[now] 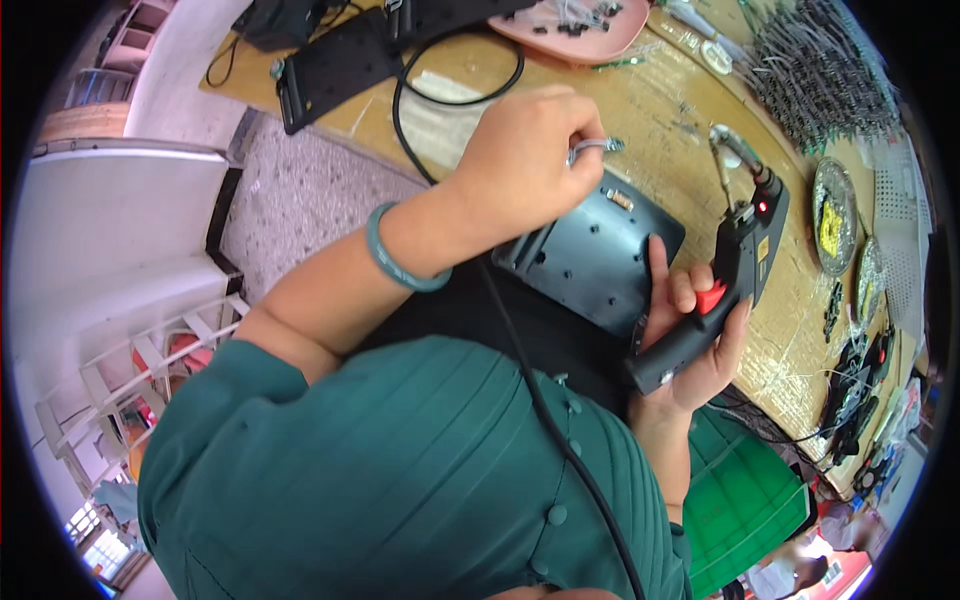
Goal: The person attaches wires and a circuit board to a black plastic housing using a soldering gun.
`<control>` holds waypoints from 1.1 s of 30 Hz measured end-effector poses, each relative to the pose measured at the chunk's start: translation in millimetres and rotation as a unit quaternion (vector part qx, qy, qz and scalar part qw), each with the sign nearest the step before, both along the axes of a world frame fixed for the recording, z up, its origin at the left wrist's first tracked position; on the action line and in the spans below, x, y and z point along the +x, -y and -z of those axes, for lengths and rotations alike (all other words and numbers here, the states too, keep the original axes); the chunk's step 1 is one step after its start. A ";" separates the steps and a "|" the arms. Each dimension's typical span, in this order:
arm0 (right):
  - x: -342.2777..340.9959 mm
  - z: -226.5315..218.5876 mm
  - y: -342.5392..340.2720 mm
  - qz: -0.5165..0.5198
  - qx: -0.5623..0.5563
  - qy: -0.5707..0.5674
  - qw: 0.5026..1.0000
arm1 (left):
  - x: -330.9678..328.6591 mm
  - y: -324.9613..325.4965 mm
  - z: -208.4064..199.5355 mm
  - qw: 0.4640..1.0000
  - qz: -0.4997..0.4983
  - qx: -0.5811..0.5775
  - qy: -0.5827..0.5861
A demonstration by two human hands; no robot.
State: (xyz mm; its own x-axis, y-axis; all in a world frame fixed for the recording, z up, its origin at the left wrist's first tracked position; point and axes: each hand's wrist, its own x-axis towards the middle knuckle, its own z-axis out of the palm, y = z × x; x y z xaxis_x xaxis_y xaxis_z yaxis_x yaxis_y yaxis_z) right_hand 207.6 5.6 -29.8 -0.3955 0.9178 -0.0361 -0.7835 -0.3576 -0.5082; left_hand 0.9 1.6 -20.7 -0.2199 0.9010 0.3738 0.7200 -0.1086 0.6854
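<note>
while a wired part [612, 145] is pinched by the left hand [535, 150] and a gun-shaped tool [738, 253] gripped by the right hand [706, 368], the dark panel [598, 258] is set at the bench [785, 345] edge: probably stiff and slick, best held by its rims.

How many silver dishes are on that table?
2. One dish, with something yellow in it, sits right of the black gun; the other dish is just below and right of it in the picture. More may be hidden.
</note>
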 end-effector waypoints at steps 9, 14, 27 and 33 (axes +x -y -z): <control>5.1 1.1 2.1 -0.013 0.001 0.011 1.000 | 7.3 6.5 -10.4 0.995 -0.007 0.097 0.014; -1.0 2.1 -4.5 -0.001 -0.008 -0.010 1.000 | -2.5 -3.4 7.4 0.996 0.010 0.081 -0.029; 38.0 2.3 19.8 0.099 0.165 0.320 0.928 | 3.0 19.7 17.8 0.988 0.040 0.144 0.031; 45.3 15.5 34.7 0.128 0.254 0.453 0.845 | 2.0 18.3 17.5 0.987 0.050 0.143 0.054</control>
